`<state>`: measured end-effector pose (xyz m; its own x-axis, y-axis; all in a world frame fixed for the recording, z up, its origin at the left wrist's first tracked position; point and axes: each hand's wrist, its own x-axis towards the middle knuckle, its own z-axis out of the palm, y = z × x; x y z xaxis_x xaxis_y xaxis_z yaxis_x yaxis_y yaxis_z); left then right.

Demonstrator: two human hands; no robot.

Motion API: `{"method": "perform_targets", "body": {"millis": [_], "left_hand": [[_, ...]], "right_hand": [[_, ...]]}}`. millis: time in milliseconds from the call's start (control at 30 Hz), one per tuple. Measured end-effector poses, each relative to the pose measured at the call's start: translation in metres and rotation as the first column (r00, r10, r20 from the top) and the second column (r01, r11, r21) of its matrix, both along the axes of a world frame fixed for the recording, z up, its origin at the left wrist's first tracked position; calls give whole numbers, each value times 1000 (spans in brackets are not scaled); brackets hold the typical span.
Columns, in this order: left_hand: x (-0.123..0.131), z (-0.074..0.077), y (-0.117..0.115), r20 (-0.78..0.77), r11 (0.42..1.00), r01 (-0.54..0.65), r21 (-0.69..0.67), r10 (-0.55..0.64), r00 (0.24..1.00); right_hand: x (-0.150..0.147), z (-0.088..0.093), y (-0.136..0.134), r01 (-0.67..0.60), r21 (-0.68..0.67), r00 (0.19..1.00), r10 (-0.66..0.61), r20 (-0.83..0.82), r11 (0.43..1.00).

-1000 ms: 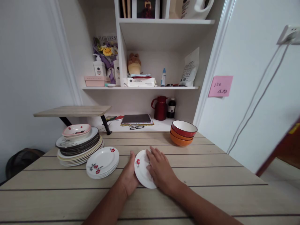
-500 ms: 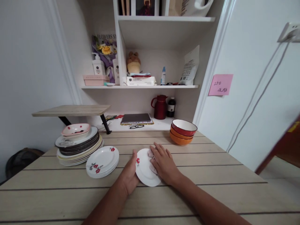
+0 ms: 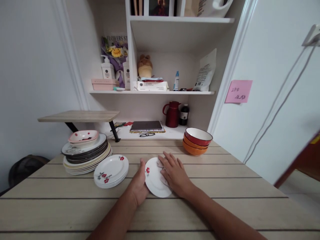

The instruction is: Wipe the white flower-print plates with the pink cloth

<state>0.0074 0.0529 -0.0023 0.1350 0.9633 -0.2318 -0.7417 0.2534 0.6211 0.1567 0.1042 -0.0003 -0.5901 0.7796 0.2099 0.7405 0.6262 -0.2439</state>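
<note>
Because the right hand [image 3: 176,176] lies over one side of it, part of the small flowered plate [image 3: 154,182] can't be seen. The plate is between the two hands, near the middle of the worktop [image 3: 232,213]. The left hand [image 3: 138,188] grips the plate by its left rim; its thumb shows, but its other fingers are hidden. The right hand is spread almost flat on a pale cloth [image 3: 163,180] (at least it looks like a cloth, as only bits peek out). I can't tell if those fingers pinch it or just press. I also can't tell if the plate touches the boards.

Up high, the picture frame [image 3: 160,7] and the white jug [image 3: 221,8] are cut off at the top. On the right, the wall socket [image 3: 312,36] is cut off too. The dark thing [image 3: 25,170] past the left edge is hard to make out.

The left hand has only a small gap between it and the stack of small plates [image 3: 112,170]. Behind those, the tall pile of plates [image 3: 86,158] stands close to the wooden stand [image 3: 80,116]. The orange and red bowls [image 3: 196,150] are near the far right corner, well apart from the right hand. From that hand, a wide stretch of boards runs to the slanting right edge.
</note>
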Motion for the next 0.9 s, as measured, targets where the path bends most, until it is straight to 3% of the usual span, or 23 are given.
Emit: {"method": "perform_targets", "body": {"millis": [100,200,300,367,467,533,600,733,800,867,900], "left_hand": [[-1,-2,-1,-4,1000,-7,-3,7,1000],[-4,-3,-3,-36,998,-35,-42,34,999],[-6,-3,-3,-48,998,-32,-56,29,998],[-6,-3,-1,-30,999,-33,-34,32,999],[-2,-2,1,-35,999,-31,-25,31,999],[0,0,0,-52,999,-22,-32,20,998],[1,1,-2,-62,999,-14,-35,12,998],[-3,1,-4,-103,997,-50,-56,44,994],[-4,0,-3,-100,998,-46,-48,41,994],[-4,-1,-2,-77,999,-26,-26,24,997],[-4,-1,-1,-68,1000,-15,-18,14,998]], "right_hand": [[-2,-2,-17,-16,-41,1000,16,15,999],[-15,-2,-40,-194,-13,981,194,11,981],[-23,-1,-38,-279,27,960,279,11,960],[-19,0,-22,-221,50,975,220,25,974],[-4,-1,2,4,33,999,-5,34,999],[4,-1,4,76,-1,996,-76,56,997],[5,-1,-7,65,-11,995,-64,75,998],[-12,1,-38,-201,20,978,199,63,979],[-19,3,-38,-290,53,957,288,43,956],[-17,3,-25,-257,74,966,254,46,963],[-14,3,-16,-184,75,983,182,38,980]]}}
